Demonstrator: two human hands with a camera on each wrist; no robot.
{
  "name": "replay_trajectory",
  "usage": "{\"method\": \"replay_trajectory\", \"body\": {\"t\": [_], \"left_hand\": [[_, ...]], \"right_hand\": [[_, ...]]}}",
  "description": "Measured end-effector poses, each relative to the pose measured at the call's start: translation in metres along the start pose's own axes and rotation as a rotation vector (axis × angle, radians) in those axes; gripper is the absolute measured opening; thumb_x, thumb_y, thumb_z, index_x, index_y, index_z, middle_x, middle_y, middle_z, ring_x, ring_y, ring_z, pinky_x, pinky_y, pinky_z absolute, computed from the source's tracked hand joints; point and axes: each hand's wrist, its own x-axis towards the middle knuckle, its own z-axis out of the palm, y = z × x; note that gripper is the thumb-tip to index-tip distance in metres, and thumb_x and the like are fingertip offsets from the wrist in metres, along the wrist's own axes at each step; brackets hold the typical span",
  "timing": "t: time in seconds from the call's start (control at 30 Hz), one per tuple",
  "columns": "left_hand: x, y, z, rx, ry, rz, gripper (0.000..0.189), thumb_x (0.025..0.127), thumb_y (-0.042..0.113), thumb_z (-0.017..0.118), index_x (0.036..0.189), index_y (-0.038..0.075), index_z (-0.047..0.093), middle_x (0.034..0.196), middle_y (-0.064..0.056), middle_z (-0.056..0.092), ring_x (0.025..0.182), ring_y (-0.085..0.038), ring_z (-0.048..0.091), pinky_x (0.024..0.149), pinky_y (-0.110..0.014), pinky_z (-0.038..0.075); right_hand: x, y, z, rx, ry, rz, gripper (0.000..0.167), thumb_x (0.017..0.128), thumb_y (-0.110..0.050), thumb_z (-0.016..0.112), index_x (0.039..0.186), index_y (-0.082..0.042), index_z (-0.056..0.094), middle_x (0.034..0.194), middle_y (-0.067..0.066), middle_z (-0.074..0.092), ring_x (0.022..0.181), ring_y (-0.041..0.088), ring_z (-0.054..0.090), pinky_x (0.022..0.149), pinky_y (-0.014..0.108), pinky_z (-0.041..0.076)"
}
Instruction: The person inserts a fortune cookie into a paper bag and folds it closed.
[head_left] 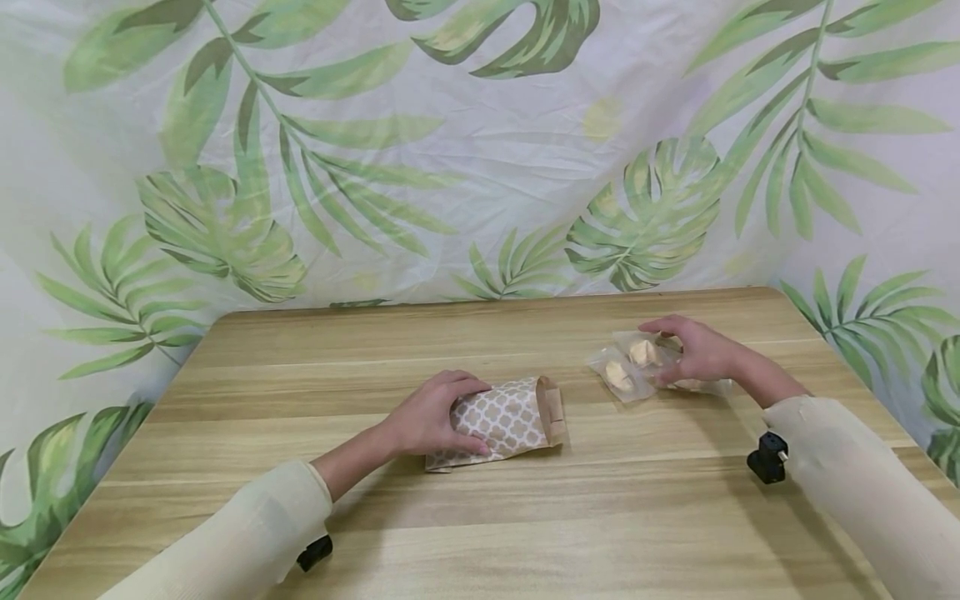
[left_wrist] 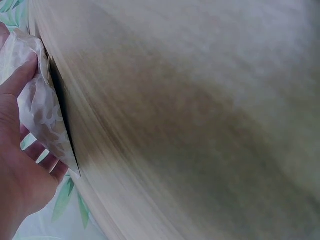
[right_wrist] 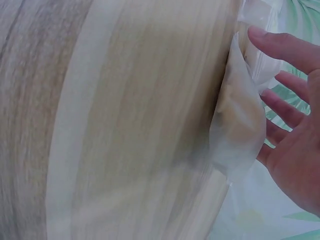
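Left hand (head_left: 431, 421), just below centre in the head view: gripping a patterned paper bag (head_left: 504, 421), thumb along the lower side, fingers over the upper. Bag lies on its side, white lattice print on brown, mouth facing right.

Right hand (head_left: 701, 352), right of centre: open over the wrapped cookies (head_left: 621, 377). From my right wrist feed I read spread fingers, thumb apart; whether they touch the wrappers I can't tell. Two clear packets sit left of the fingertips, pale tan pieces inside; more wrapping shows beneath the palm.

Farther out: cream sleeves (head_left: 247, 521), a black camera mount (head_left: 767, 457) under the right cuff, wood-grain table (head_left: 525, 542) across the lower frame, leaf-print backdrop (head_left: 495, 150) filling the upper.
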Motion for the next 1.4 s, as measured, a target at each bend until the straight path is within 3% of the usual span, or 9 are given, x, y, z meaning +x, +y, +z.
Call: {"method": "replay_trajectory", "body": {"t": [0.27,0.47,0.57,0.73,0.97,1.4], "left_hand": [[0.000,0.001,-0.001,0.005,0.001,0.000,0.083,0.072,0.044,0.095,0.137,0.003,0.064,0.134,-0.014,0.063,0.125,-0.032,0.057,0.107,-0.050,0.048],[0.000,0.001,-0.001,-0.007,0.009,0.002,0.081,0.072,0.043,0.095,0.136,0.004,0.065,0.135,-0.014,0.062,0.126,-0.033,0.057,0.108,-0.050,0.047],[-0.001,0.001,-0.001,-0.006,0.011,0.000,0.081,0.072,0.044,0.094,0.136,0.004,0.065,0.136,-0.014,0.062,0.128,-0.033,0.056,0.109,-0.051,0.046],[-0.001,0.000,-0.001,-0.007,0.006,-0.013,0.081,0.072,0.043,0.094,0.137,0.005,0.064,0.137,-0.014,0.061,0.129,-0.033,0.055,0.110,-0.051,0.046],[0.000,0.000,0.000,-0.003,0.008,-0.012,0.081,0.072,0.044,0.094,0.137,0.005,0.065,0.136,-0.014,0.061,0.128,-0.032,0.056,0.110,-0.050,0.046],[-0.001,-0.001,0.003,-0.022,0.019,-0.011,0.086,0.071,0.043,0.095,0.140,0.003,0.062,0.137,-0.013,0.062,0.129,-0.032,0.056,0.110,-0.050,0.046]], "right_hand": [[0.003,0.003,0.002,-0.035,0.024,0.024,0.082,0.073,-0.013,0.093,0.138,0.016,0.053,0.119,0.026,0.060,0.113,0.044,0.058,0.095,0.057,0.048],[0.003,0.001,0.000,-0.045,0.045,0.015,0.081,0.071,-0.013,0.095,0.135,0.017,0.055,0.111,0.025,0.061,0.108,0.045,0.062,0.091,0.056,0.051],[0.004,0.001,-0.001,-0.060,0.070,0.002,0.079,0.071,-0.012,0.095,0.133,0.017,0.057,0.107,0.023,0.062,0.106,0.044,0.063,0.084,0.049,0.053],[0.004,0.000,-0.004,-0.032,0.113,0.002,0.077,0.072,-0.009,0.094,0.135,0.016,0.056,0.115,0.029,0.060,0.107,0.044,0.064,0.074,0.039,0.056],[0.001,-0.004,-0.008,0.016,0.139,0.011,0.079,0.075,-0.010,0.094,0.137,0.015,0.054,0.129,0.035,0.055,0.110,0.045,0.062,0.080,0.050,0.058],[-0.004,-0.012,-0.007,0.064,0.155,0.046,0.079,0.077,-0.011,0.093,0.142,0.010,0.052,0.140,0.032,0.050,0.115,0.043,0.060,0.088,0.056,0.056]]}}
